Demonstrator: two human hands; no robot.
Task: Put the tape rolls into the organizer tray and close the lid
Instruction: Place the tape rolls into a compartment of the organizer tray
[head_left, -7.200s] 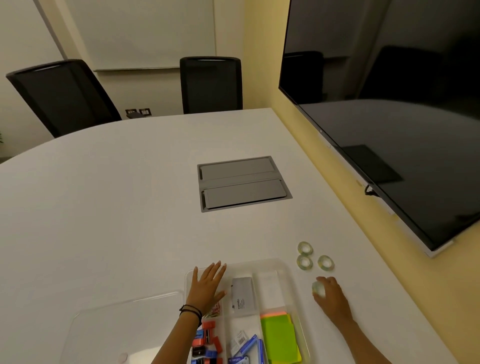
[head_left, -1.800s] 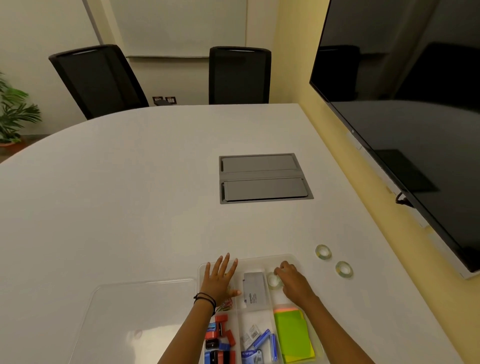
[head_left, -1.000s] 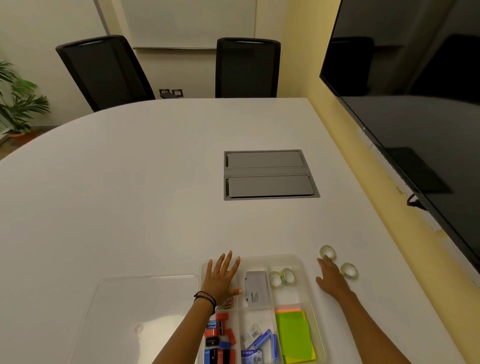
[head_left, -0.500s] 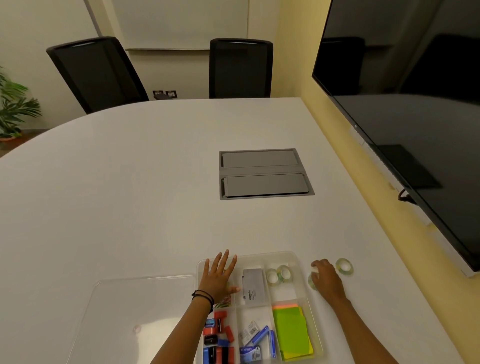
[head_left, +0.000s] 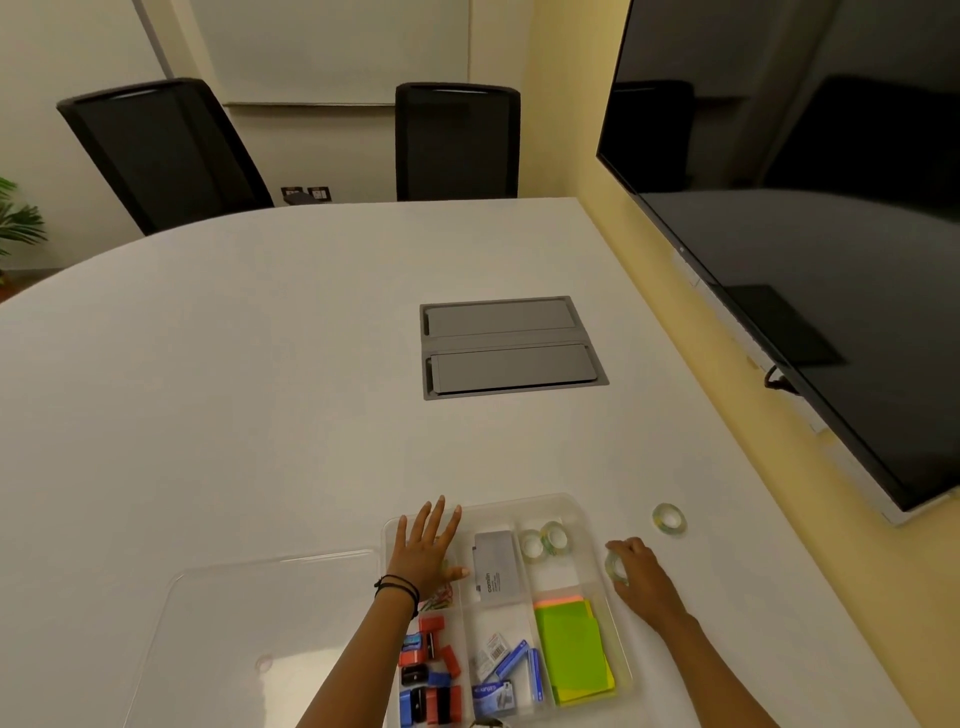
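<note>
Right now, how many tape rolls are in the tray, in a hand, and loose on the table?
In the organizer tray: 2 tape rolls
In the right hand: 1 tape roll
Loose on the table: 1 tape roll
Total: 4

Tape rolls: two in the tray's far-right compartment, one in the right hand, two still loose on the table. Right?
Not quite. The head view shows only one loose tape roll on the table. Two rolls sit in the tray; the right hand holds a third.
</note>
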